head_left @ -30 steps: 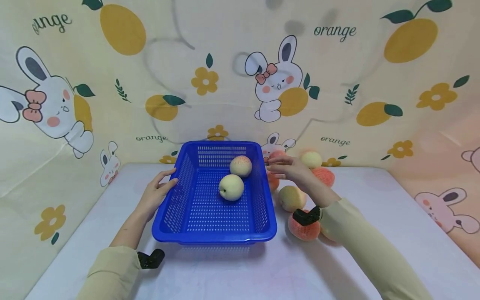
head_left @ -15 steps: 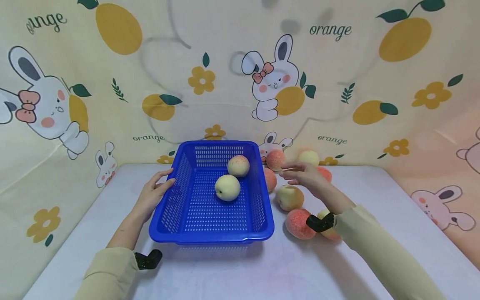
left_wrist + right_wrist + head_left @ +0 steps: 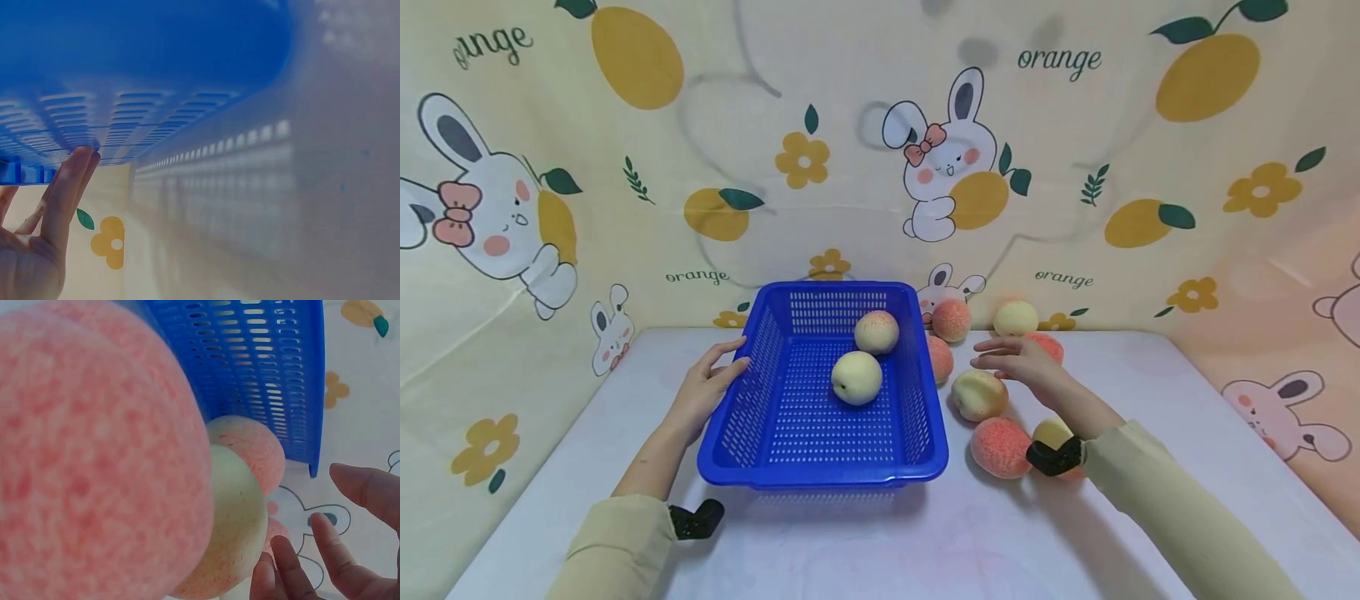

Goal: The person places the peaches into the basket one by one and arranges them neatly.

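Printed backdrop (image 3: 850,217) encloses a white table (image 3: 820,562)

Cream, it rises beyond the back, left and right edges, patterned with rabbits (image 3: 951,154), yellow flowers (image 3: 789,161), leafy fruit (image 3: 1207,79) and "orange"; soft shadows (image 3: 981,53) cross it above the back edge, and past the right edge it turns pinkish

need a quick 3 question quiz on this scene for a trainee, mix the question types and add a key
1. Count: how many peaches lie inside the blue basket?

2. Multiple choice: what does the left hand touch?
a) its own sleeve
b) the side of the blue basket
c) a peach

3. True or false: the right hand, over by the loose peaches outside the blue basket, holds nothing.

Key:
1. Two.
2. b.
3. True; its fingers are spread and no peach is in its grasp.
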The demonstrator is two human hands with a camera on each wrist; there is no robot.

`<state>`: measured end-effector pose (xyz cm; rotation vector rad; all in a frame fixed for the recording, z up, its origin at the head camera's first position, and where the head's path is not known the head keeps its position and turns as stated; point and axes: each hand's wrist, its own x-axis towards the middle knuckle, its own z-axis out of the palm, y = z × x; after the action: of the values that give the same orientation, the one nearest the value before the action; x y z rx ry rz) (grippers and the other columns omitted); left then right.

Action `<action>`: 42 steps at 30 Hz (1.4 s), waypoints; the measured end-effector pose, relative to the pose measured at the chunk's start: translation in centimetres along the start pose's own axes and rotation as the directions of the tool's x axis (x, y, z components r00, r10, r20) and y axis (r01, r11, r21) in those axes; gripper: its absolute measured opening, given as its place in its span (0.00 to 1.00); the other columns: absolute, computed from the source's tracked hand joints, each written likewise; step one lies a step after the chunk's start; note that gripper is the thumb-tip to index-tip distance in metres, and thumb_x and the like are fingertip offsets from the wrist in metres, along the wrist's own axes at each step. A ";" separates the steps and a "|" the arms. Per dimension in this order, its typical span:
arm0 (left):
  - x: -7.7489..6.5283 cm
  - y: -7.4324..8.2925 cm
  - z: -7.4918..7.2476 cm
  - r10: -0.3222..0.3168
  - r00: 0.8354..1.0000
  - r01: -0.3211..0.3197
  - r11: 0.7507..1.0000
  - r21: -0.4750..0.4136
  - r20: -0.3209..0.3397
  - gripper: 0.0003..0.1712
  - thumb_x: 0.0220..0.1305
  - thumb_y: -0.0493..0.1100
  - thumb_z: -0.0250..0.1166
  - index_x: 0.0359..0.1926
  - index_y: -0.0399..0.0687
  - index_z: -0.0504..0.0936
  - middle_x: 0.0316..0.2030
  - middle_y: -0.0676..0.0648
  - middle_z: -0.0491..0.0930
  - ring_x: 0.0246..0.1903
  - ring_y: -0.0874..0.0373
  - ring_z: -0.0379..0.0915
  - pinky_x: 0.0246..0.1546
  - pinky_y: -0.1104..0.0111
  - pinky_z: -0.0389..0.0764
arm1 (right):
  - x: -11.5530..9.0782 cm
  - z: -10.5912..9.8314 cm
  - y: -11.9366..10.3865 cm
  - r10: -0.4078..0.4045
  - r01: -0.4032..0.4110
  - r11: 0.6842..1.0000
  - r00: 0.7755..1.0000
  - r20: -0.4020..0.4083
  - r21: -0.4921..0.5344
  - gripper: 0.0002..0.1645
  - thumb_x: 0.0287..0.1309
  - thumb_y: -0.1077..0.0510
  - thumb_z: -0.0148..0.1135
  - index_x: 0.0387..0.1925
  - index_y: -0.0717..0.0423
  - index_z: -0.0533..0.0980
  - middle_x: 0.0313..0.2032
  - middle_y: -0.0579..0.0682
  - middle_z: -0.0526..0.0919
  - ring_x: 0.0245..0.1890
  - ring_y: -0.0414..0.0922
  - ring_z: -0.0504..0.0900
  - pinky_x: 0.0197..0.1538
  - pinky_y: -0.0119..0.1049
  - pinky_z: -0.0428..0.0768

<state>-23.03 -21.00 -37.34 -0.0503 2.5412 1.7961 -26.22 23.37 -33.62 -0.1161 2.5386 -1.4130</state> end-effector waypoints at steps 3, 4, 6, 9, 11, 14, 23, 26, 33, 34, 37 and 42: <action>0.0 -0.1 0.0 0.002 1.000 -0.002 1.000 -0.009 0.004 0.33 0.72 0.57 0.50 0.74 0.57 0.55 0.59 0.30 0.72 0.39 0.60 0.81 0.35 0.71 0.83 | 0.0 -0.1 0.1 0.015 -0.014 1.000 1.000 0.023 -0.027 0.32 0.59 0.50 0.64 0.60 0.64 0.71 0.57 0.60 0.77 0.57 0.52 0.73 0.61 0.49 0.72; 0.0 -0.1 0.0 0.003 1.000 -0.003 1.000 -0.012 0.005 0.33 0.72 0.56 0.50 0.74 0.56 0.55 0.59 0.30 0.72 0.39 0.60 0.81 0.35 0.71 0.83 | 0.0 -0.1 0.2 0.022 -0.020 0.999 0.999 0.034 -0.041 0.32 0.59 0.50 0.64 0.60 0.64 0.71 0.58 0.61 0.76 0.59 0.53 0.73 0.62 0.51 0.71; -0.1 -0.1 0.0 0.005 1.000 -0.005 1.000 -0.016 0.006 0.33 0.72 0.56 0.50 0.74 0.56 0.55 0.59 0.30 0.72 0.39 0.60 0.82 0.34 0.71 0.83 | 0.0 -0.1 0.3 0.036 -0.032 0.997 0.998 0.052 -0.068 0.33 0.57 0.51 0.65 0.60 0.63 0.71 0.58 0.61 0.77 0.60 0.54 0.72 0.63 0.53 0.70; -0.1 -0.2 0.0 0.008 1.000 -0.008 1.000 -0.023 0.005 0.33 0.73 0.56 0.50 0.74 0.56 0.55 0.59 0.30 0.72 0.38 0.60 0.82 0.34 0.71 0.83 | 0.2 -0.1 0.6 0.063 -0.055 0.994 0.995 0.079 -0.097 0.33 0.56 0.52 0.65 0.61 0.63 0.70 0.57 0.62 0.77 0.59 0.55 0.72 0.61 0.53 0.71; -0.1 -0.2 -0.1 0.008 1.000 -0.008 1.000 -0.026 0.005 0.33 0.72 0.56 0.50 0.74 0.56 0.55 0.59 0.30 0.72 0.38 0.61 0.81 0.34 0.71 0.83 | 0.3 -0.1 0.7 0.093 -0.084 0.992 0.991 0.097 -0.094 0.35 0.55 0.53 0.66 0.62 0.63 0.69 0.58 0.63 0.76 0.59 0.56 0.71 0.60 0.53 0.72; -0.1 -0.2 -0.1 0.006 1.000 -0.006 1.000 -0.027 0.005 0.33 0.72 0.56 0.50 0.74 0.56 0.55 0.59 0.30 0.72 0.38 0.61 0.81 0.34 0.71 0.83 | 0.3 -0.1 0.8 0.139 -0.128 0.988 0.982 0.130 -0.088 0.36 0.56 0.53 0.66 0.63 0.62 0.68 0.63 0.64 0.69 0.60 0.57 0.69 0.59 0.52 0.74; -0.2 0.1 0.0 -0.005 1.000 0.005 1.000 -0.023 0.005 0.33 0.72 0.56 0.50 0.74 0.57 0.55 0.59 0.30 0.72 0.39 0.60 0.82 0.35 0.71 0.83 | 0.5 0.2 1.1 0.189 -0.181 0.982 0.965 0.183 -0.058 0.41 0.56 0.50 0.66 0.66 0.62 0.64 0.63 0.66 0.63 0.49 0.51 0.71 0.50 0.47 0.81; -0.2 0.1 -0.1 -0.005 1.000 0.005 1.000 -0.020 0.004 0.33 0.72 0.56 0.50 0.74 0.57 0.55 0.59 0.30 0.72 0.39 0.59 0.82 0.35 0.71 0.83 | 0.6 0.3 1.0 0.188 -0.179 0.982 0.959 0.213 -0.060 0.42 0.56 0.50 0.66 0.67 0.63 0.62 0.64 0.67 0.61 0.48 0.51 0.72 0.48 0.45 0.82; -0.2 0.2 -0.1 0.003 1.000 -0.003 1.000 -0.020 0.002 0.33 0.72 0.56 0.50 0.74 0.56 0.55 0.60 0.30 0.72 0.41 0.58 0.82 0.35 0.71 0.83 | 0.8 0.4 0.8 0.192 -0.177 0.980 0.955 0.224 -0.086 0.43 0.56 0.49 0.67 0.67 0.62 0.62 0.62 0.67 0.64 0.48 0.52 0.74 0.47 0.45 0.83; -0.2 0.2 -0.1 0.003 1.000 -0.003 1.000 -0.019 0.002 0.33 0.72 0.56 0.50 0.74 0.56 0.55 0.60 0.30 0.72 0.41 0.57 0.82 0.36 0.71 0.83 | 0.8 0.4 0.8 0.194 -0.178 0.980 0.956 0.220 -0.090 0.43 0.56 0.49 0.67 0.67 0.62 0.62 0.60 0.67 0.66 0.47 0.51 0.74 0.46 0.45 0.83; -0.3 0.3 -0.1 0.004 1.000 -0.004 1.000 -0.019 0.001 0.33 0.72 0.56 0.50 0.74 0.56 0.55 0.59 0.30 0.72 0.41 0.57 0.82 0.36 0.71 0.83 | 0.7 0.3 0.7 0.188 -0.173 0.981 0.959 0.213 -0.087 0.43 0.55 0.49 0.68 0.67 0.61 0.62 0.56 0.65 0.71 0.45 0.50 0.75 0.45 0.44 0.83; -0.2 0.4 0.0 0.005 1.000 -0.005 1.000 -0.014 -0.002 0.33 0.72 0.56 0.51 0.73 0.56 0.56 0.59 0.30 0.72 0.41 0.58 0.81 0.36 0.71 0.83 | 0.3 -0.2 0.3 0.149 -0.145 0.989 0.965 0.218 -0.035 0.44 0.56 0.49 0.67 0.68 0.62 0.60 0.53 0.65 0.73 0.45 0.49 0.76 0.47 0.46 0.83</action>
<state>-22.82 -20.89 -36.96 -0.0465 2.5321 1.8172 -26.51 23.60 -33.81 -0.0804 2.3285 -1.2471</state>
